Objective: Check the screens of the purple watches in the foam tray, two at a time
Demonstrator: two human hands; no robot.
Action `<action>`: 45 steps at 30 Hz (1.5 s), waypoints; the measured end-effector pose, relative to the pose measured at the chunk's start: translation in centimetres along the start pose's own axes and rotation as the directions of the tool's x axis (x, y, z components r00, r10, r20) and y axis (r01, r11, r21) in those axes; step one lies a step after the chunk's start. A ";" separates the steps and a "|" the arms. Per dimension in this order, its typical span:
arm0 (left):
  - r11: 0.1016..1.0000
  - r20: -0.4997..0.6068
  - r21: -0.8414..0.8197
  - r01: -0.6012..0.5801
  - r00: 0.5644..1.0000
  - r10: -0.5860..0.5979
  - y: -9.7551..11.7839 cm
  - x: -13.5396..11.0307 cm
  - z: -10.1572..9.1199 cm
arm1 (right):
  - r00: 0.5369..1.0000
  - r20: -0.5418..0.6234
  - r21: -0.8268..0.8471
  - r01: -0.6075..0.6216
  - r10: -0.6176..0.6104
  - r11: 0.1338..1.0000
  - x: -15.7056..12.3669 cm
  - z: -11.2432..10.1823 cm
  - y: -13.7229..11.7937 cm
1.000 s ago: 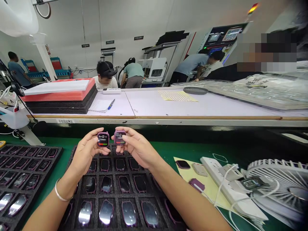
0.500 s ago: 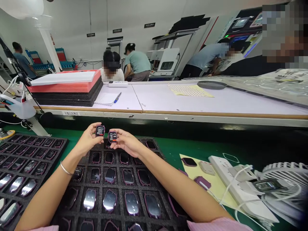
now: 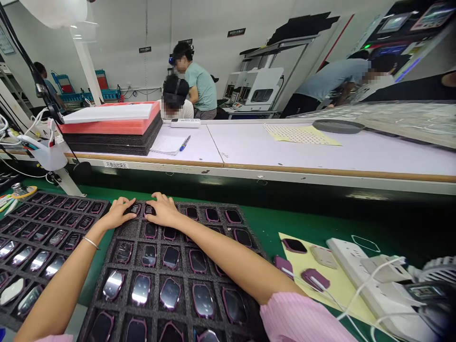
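Observation:
At the far left corner of the black foam tray (image 3: 124,232), my left hand (image 3: 117,213) grips a purple-framed smartwatch (image 3: 135,209) between thumb and fingers. One slot to the right, my right hand (image 3: 164,212) has its thumb and fingers around a second smartwatch (image 3: 149,209). Both watches lie at or in their slots, with lit text on dark screens. More purple-framed watches fill rows of this tray, such as a watch (image 3: 171,257) nearer to me. My right forearm hides part of the rows beneath it.
A second foam tray of watches (image 3: 58,216) stands at the left. On the right are a yellow sheet (image 3: 285,237) with watch parts, a white power strip (image 3: 351,266) with cables, and a fan. The raised shelf (image 3: 228,142) runs along the back; people are behind it.
Both hands have come down from above the tray to its far row, bringing the two watches to neighbouring slots. The view has shifted slightly to the left.

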State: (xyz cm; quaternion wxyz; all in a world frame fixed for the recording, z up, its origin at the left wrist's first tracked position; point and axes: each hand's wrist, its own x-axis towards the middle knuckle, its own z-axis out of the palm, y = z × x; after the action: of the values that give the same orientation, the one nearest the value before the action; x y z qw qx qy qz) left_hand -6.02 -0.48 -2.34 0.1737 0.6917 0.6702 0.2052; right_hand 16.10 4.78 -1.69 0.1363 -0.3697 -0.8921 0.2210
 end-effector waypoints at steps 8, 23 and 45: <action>0.977 0.011 0.199 -0.083 0.997 0.082 7.5 2.0 2.7 | 0.978 -0.043 -0.330 -0.205 0.202 0.922 -4.1 -5.9 4.1; 0.872 0.039 -0.489 0.001 0.999 0.021 12.8 2.3 4.6 | 0.979 -0.132 -0.046 -0.165 0.158 0.985 -7.7 -5.9 6.3; 0.805 -0.238 -0.572 -0.158 0.971 0.021 15.2 -1.7 4.3 | 0.999 0.018 1.000 -0.019 -0.043 -0.009 -10.0 -5.5 4.1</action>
State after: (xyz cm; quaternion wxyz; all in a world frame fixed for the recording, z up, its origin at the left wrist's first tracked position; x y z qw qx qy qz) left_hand 9.11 -2.67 1.75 0.2938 0.6080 0.5554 0.4853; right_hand 27.72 1.76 0.23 0.3409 -0.1508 -0.4771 0.7959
